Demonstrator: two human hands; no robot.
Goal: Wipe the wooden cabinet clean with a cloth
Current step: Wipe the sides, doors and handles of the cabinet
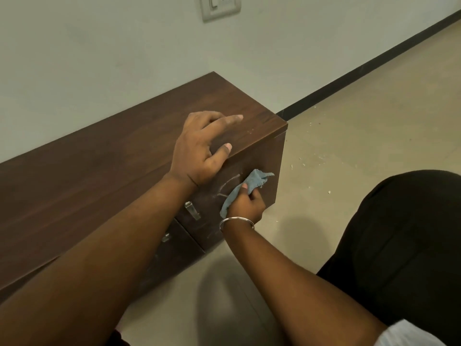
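Fingers of the right hand (245,204) pinch a blue cloth (243,187) against the cabinet (99,176) door; left hand (202,148) rests above them, fingers spread flat.

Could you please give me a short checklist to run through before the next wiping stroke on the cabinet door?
1. Cloth in hand: ok. The right hand grips the blue cloth bunched against the door front.
2. Cabinet steadied: ok. The left hand rests on the cabinet top, thumb at the front edge.
3. Marks left to wipe: not ok. A whitish smear shows on the door just left of the cloth.
4. Handle in the stroke's way: ok. The metal handle sits below and left of the cloth, apart from it.
5. Cloth clean enough: cannot tell.
6. Floor tidy: not ok. White crumbs lie beside the cabinet.
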